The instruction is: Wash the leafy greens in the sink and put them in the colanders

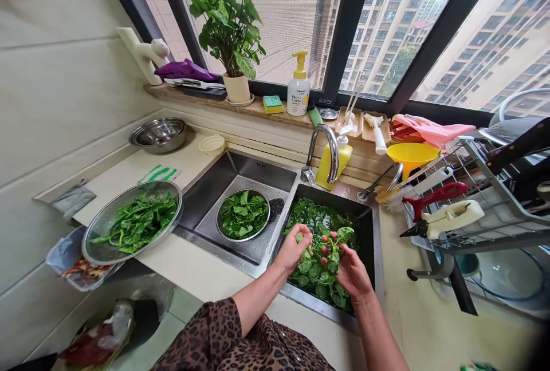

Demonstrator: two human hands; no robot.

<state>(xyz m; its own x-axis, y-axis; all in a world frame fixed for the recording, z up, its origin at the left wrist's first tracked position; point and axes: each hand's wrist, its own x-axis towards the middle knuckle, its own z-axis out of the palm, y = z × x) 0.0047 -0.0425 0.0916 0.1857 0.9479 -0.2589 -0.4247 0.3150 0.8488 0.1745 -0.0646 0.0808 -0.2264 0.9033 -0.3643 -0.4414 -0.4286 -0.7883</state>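
Over the right sink basin, which holds water and many leafy greens, both my hands are at work. My right hand has its fingers curled round a sprig of leafy greens, its leaves sticking up between thumb and fingertips. My left hand is closed just to the left, with a bit of green showing at its bent fingers. A small gap separates the two hands. In the left basin stands a round metal strainer of leaves. A larger mesh colander with greens rests on the left counter.
A curved faucet rises behind the basins, beside a yellow soap bottle. To the right stands a dish rack with scissors and utensils. Metal bowls sit at the back left. A potted plant and pump bottle line the sill.
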